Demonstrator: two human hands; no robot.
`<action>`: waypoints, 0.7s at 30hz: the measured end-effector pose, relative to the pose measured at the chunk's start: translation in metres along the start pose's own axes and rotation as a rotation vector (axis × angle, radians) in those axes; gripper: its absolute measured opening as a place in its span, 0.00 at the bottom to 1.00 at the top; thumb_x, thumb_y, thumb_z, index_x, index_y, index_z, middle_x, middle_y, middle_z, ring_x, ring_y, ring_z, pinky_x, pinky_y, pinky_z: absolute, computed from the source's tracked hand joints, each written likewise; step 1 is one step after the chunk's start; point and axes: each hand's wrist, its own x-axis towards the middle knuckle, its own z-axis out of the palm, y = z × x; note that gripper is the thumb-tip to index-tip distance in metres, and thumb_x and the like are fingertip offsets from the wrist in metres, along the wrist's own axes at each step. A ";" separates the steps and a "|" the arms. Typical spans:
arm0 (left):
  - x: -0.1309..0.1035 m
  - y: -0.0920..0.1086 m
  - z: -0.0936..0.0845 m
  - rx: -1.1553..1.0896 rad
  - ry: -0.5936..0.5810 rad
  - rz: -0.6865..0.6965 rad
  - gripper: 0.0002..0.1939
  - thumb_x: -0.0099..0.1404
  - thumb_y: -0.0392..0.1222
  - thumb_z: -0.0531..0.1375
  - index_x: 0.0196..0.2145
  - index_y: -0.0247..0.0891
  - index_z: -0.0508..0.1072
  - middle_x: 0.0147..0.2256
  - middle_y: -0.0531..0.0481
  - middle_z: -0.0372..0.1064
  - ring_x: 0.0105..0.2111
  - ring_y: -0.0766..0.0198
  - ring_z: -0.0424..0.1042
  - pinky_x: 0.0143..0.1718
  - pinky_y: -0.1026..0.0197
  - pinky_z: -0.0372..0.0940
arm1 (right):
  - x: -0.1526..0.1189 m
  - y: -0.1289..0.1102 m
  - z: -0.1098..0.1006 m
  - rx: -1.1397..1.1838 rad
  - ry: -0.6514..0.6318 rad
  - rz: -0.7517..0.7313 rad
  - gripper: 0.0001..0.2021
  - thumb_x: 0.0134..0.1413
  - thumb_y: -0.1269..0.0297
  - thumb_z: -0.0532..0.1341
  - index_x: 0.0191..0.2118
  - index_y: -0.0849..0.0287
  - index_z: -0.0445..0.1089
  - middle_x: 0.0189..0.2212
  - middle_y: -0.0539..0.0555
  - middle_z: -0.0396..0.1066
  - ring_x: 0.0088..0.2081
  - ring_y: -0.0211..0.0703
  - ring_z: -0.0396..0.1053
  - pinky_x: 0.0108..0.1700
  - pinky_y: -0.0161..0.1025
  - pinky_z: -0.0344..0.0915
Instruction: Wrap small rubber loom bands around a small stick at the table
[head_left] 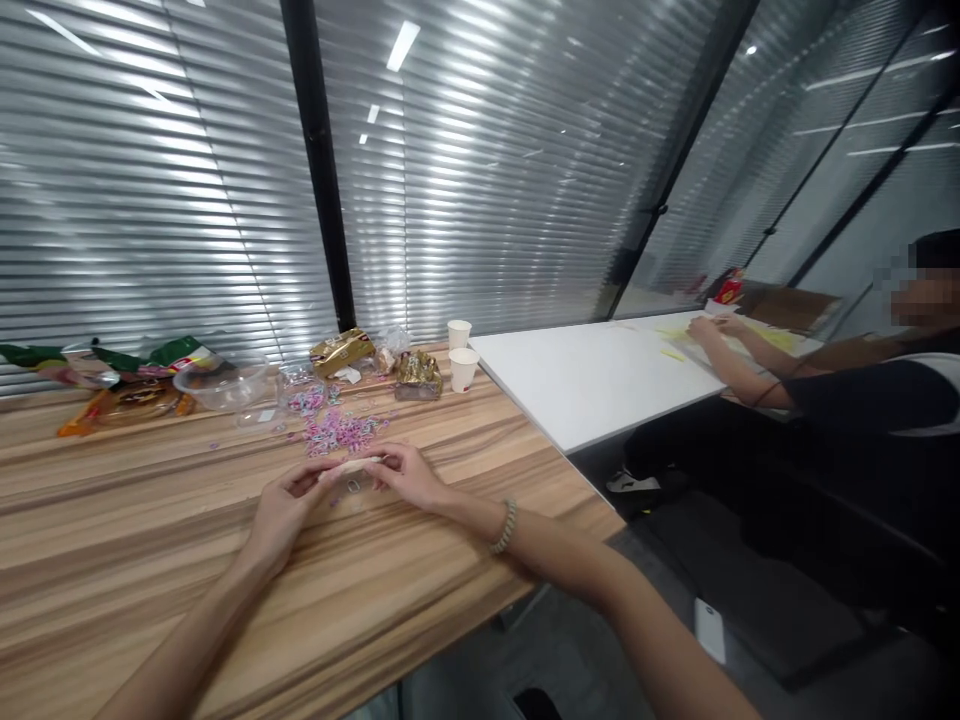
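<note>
Stretched between both my hands is a short pale strip (pixel 352 467), its exact kind too small to make out. My left hand (pixel 291 490) pinches its left end, and my right hand (pixel 405 474) pinches the right end; fingertips cover both ends. Just below the strip, a small pale loop (pixel 353 487) shows against the wood. Right behind my fingers lies a loose heap of small pink, purple and pale blue beads (pixel 341 432). More of them sit around a clear plastic container (pixel 304 385) behind the heap.
Snack bags (pixel 157 362), a clear bowl (pixel 221 385), gold wrappers (pixel 341 350) and two paper cups (pixel 463 370) line the back of the wooden table (pixel 112 500). To the right, another person (pixel 847 400) works with both hands at a white table (pixel 570 380).
</note>
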 end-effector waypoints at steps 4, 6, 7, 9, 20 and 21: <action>-0.001 -0.003 0.003 -0.057 -0.055 -0.043 0.25 0.43 0.53 0.64 0.35 0.33 0.73 0.32 0.43 0.74 0.32 0.56 0.72 0.32 0.61 0.66 | -0.002 -0.005 -0.001 -0.041 0.034 0.009 0.18 0.48 0.54 0.59 0.41 0.62 0.68 0.33 0.54 0.68 0.23 0.31 0.61 0.25 0.30 0.61; -0.001 -0.004 0.004 -0.075 -0.037 -0.049 0.24 0.43 0.53 0.65 0.33 0.31 0.73 0.29 0.43 0.74 0.29 0.57 0.72 0.30 0.61 0.65 | -0.003 -0.006 -0.002 -0.065 0.052 0.021 0.18 0.49 0.55 0.58 0.42 0.63 0.68 0.28 0.52 0.68 0.22 0.31 0.61 0.25 0.30 0.60; -0.001 -0.004 0.004 -0.093 -0.021 -0.050 0.24 0.43 0.52 0.65 0.34 0.31 0.73 0.29 0.43 0.74 0.30 0.57 0.72 0.30 0.61 0.66 | -0.003 -0.005 -0.003 -0.072 0.054 0.023 0.18 0.50 0.56 0.58 0.43 0.63 0.68 0.27 0.52 0.67 0.22 0.31 0.61 0.25 0.30 0.60; -0.001 -0.004 0.003 -0.134 0.016 -0.039 0.26 0.42 0.51 0.66 0.37 0.32 0.72 0.34 0.42 0.74 0.33 0.56 0.72 0.32 0.61 0.66 | -0.003 -0.003 -0.004 -0.076 0.044 0.020 0.17 0.51 0.56 0.57 0.43 0.62 0.67 0.28 0.52 0.67 0.22 0.31 0.61 0.25 0.30 0.60; -0.002 -0.009 0.004 -0.129 0.030 0.035 0.18 0.45 0.50 0.64 0.30 0.34 0.73 0.34 0.43 0.73 0.34 0.57 0.70 0.30 0.62 0.65 | -0.005 -0.003 -0.002 -0.002 0.043 0.073 0.17 0.46 0.59 0.60 0.42 0.64 0.66 0.27 0.52 0.67 0.22 0.31 0.62 0.25 0.30 0.61; -0.002 -0.010 0.005 -0.135 0.019 0.054 0.16 0.45 0.49 0.65 0.28 0.34 0.73 0.35 0.43 0.72 0.35 0.57 0.70 0.30 0.62 0.65 | -0.005 -0.005 -0.002 -0.015 0.041 0.074 0.17 0.46 0.59 0.60 0.42 0.63 0.67 0.28 0.52 0.68 0.22 0.31 0.62 0.25 0.30 0.61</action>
